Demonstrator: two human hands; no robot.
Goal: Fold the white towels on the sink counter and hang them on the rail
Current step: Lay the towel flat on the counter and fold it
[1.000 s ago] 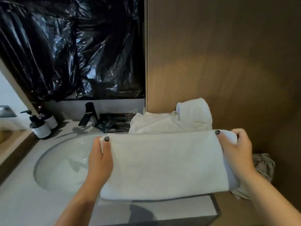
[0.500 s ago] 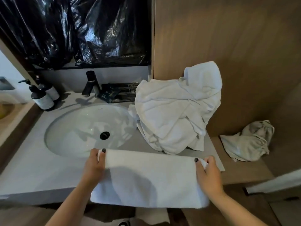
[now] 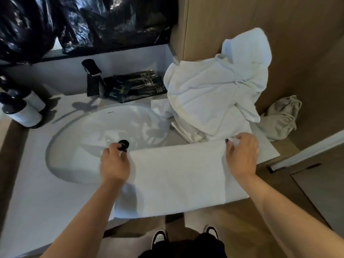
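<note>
A folded white towel (image 3: 178,177) lies stretched flat across the front of the sink counter (image 3: 37,192), its near edge hanging over the counter's front. My left hand (image 3: 114,162) grips its far left corner beside the basin. My right hand (image 3: 242,153) pinches its far right corner. Behind the folded towel, a heap of unfolded white towels (image 3: 214,90) is piled on the counter's right end against the wooden wall. No rail is in view.
The oval basin (image 3: 83,138) with a black drain (image 3: 123,145) fills the counter's middle. A black tap (image 3: 93,79) and dark packets (image 3: 135,86) sit behind it, pump bottles (image 3: 22,110) at far left. A grey cloth bag (image 3: 281,116) lies on a wooden ledge at right.
Both hands have brought the folded towel down from in front of me onto the counter's front edge, and my view has tilted downward.
</note>
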